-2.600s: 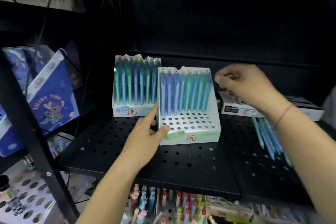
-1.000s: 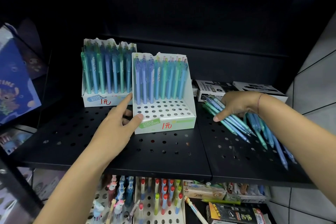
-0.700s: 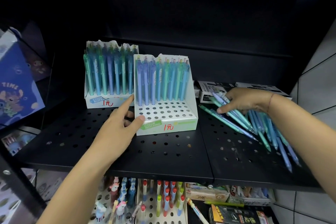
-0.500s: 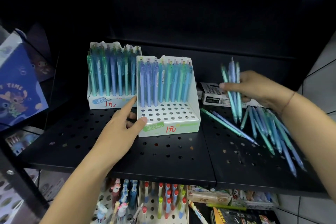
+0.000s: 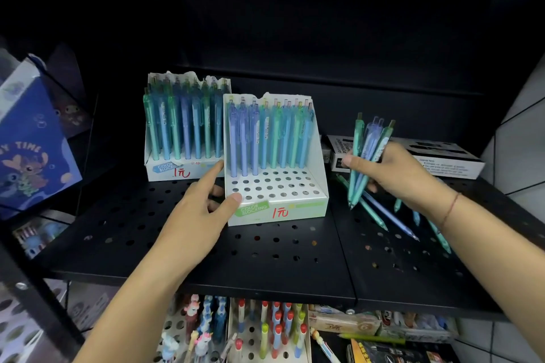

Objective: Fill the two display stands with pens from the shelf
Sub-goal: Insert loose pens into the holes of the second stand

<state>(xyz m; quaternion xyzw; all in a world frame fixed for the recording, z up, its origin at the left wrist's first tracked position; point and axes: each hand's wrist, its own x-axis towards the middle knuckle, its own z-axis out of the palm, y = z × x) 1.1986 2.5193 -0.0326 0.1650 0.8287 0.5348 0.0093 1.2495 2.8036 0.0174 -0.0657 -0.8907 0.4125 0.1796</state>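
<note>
Hands: L hand (image 5: 200, 215) open, thumb & forefinger straight against near-left corner of front stand (image 5: 283, 186). R hand (image 5: 395, 174) grips a pen bunch (image 5: 367, 153) upright, tips down over shelf (image 5: 265, 253). Loose pens (image 5: 389, 215) lie under & right of R hand. Rear stand (image 5: 177, 171) sits just beyond L fingertips.

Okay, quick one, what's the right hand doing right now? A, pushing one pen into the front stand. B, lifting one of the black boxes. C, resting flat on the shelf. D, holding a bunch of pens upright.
D: the right hand grips a bunch of pens upright, tips down, just above the shelf and to the right of the front stand.
</note>
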